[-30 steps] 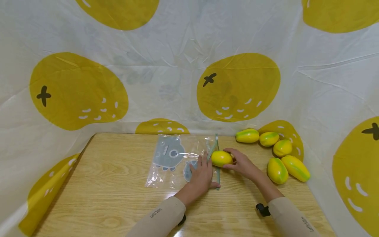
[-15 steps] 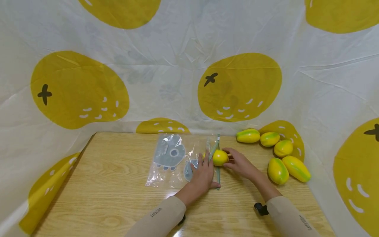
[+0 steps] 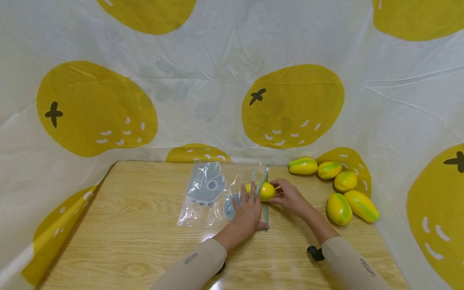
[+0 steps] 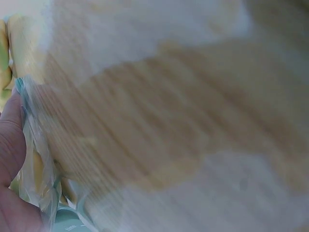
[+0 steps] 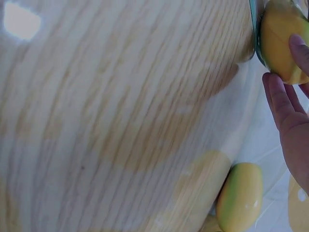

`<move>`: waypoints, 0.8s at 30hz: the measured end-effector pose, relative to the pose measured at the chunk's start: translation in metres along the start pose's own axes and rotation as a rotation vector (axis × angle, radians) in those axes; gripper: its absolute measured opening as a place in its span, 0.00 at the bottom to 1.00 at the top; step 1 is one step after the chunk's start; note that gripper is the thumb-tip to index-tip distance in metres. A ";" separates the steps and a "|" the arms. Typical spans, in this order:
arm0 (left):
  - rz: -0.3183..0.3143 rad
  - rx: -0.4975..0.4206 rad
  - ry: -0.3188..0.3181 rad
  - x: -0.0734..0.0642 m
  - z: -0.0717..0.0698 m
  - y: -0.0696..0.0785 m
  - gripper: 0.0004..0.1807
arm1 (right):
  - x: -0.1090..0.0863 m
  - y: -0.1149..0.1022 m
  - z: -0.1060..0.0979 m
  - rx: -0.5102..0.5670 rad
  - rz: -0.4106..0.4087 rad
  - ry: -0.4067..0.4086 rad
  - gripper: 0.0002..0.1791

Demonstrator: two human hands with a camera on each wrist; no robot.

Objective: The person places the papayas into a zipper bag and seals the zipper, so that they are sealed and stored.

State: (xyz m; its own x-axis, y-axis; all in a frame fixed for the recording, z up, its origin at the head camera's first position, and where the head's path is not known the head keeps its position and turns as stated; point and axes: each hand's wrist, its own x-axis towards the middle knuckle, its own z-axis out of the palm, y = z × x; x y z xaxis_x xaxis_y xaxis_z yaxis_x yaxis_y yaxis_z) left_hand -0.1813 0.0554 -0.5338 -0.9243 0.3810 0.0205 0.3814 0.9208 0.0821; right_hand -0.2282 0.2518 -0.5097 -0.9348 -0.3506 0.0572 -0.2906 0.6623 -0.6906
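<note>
In the head view a clear zip bag [image 3: 214,215] with grey-blue cartoon prints lies flat, its green-edged mouth to the right. My left hand [image 3: 246,215] rests on the bag beside that mouth, fingers straight and spread, thumb at the bag's lower right corner. A yellow fruit with green streaks [image 3: 267,191] is partly inside the mouth, its left end under the film. The right hand [image 3: 291,197] holds the fruit's outer end between thumb and fingers. The right wrist view shows this fruit [image 5: 280,46] against the green bag edge.
Several more yellow-green fruits lie at the right of the wooden table [image 3: 137,241], among them a long one [image 3: 361,206] and a rounder one [image 3: 339,208]. A white cloth [image 3: 199,104] with printed yellow fruits surrounds the table at the back and sides.
The right hand has moved left with the fruit, which has slid from outside the bag's mouth to partly inside it. The left hand has stayed nearly in place.
</note>
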 end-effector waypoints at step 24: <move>0.020 0.097 0.053 -0.001 0.005 0.001 0.69 | 0.006 0.002 0.006 0.017 0.001 0.070 0.28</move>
State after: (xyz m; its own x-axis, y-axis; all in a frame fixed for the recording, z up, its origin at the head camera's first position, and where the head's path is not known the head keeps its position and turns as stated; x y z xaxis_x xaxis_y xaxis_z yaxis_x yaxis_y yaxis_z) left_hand -0.1797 0.0560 -0.5390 -0.9149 0.3968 0.0742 0.3967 0.9178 -0.0161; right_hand -0.2331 0.2465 -0.5152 -0.9473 -0.3024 0.1060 -0.2865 0.6513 -0.7026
